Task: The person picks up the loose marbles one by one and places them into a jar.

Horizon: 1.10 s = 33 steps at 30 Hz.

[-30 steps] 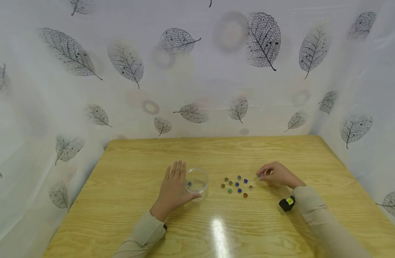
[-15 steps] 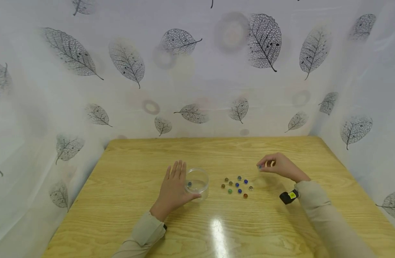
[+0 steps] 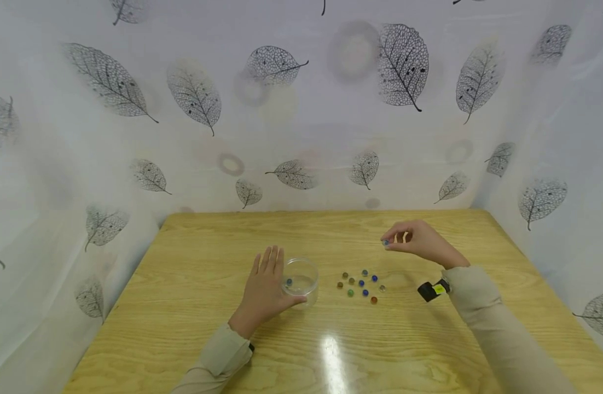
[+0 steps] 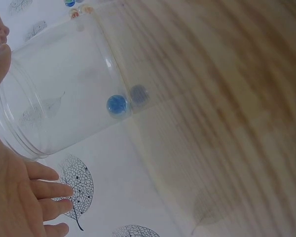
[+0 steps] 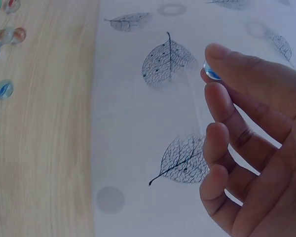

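A clear round jar (image 3: 307, 283) stands upright on the wooden table. One blue marble (image 4: 117, 104) lies on its bottom, with a reflection beside it in the left wrist view. My left hand (image 3: 263, 293) rests against the jar's left side, fingers straight and thumb spread along the near wall. Raised above the table at the right, my right hand (image 3: 418, 241) pinches a clear marble with blue inside (image 5: 212, 71) between thumb and index finger. Several loose marbles (image 3: 361, 283), blue, green, brown, orange and clear, lie scattered between the jar and my right hand.
The wooden table (image 3: 222, 235) ends at the back against a white sheet (image 3: 311, 131) printed with leaves, which also hangs at both sides. A black wrist device (image 3: 431, 291) sits at my right cuff. A bright light reflection lies on the table near the front.
My right hand has lifted its marble up off the table and moved slightly toward the back and left. The left hand and jar have stayed in place.
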Tool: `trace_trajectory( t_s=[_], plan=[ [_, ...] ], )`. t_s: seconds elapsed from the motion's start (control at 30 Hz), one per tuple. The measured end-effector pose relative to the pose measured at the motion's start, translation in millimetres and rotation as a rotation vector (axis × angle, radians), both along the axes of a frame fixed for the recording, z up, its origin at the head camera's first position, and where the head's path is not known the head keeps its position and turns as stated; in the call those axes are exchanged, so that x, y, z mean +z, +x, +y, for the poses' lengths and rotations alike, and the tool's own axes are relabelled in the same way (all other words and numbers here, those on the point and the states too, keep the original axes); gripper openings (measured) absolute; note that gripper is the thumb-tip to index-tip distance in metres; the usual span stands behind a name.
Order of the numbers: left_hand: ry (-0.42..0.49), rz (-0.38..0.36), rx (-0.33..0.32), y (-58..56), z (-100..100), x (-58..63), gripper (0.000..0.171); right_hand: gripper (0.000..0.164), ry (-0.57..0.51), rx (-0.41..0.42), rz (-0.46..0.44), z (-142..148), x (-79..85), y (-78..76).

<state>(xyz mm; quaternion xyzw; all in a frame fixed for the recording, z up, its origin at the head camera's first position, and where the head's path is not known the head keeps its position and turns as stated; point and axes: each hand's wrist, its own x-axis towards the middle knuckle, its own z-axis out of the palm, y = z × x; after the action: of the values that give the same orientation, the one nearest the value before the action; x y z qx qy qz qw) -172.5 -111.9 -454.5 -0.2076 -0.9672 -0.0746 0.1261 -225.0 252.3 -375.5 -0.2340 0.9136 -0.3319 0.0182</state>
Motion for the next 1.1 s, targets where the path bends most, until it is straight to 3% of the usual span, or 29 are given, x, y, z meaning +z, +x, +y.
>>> trace_trajectory(
  t_s=[0.53,1.1],
  plan=[
    [-0.008,-0.019,0.000,1.1,0,0.8,0.117,0.016,-0.073,0.046,0.000,-42,14.6,-2.6],
    [0.005,-0.028,-0.001,-0.5,0,-1.4,0.118,0.014,-0.156,0.128,-0.031,-86,17.8,-5.8]
  ],
)
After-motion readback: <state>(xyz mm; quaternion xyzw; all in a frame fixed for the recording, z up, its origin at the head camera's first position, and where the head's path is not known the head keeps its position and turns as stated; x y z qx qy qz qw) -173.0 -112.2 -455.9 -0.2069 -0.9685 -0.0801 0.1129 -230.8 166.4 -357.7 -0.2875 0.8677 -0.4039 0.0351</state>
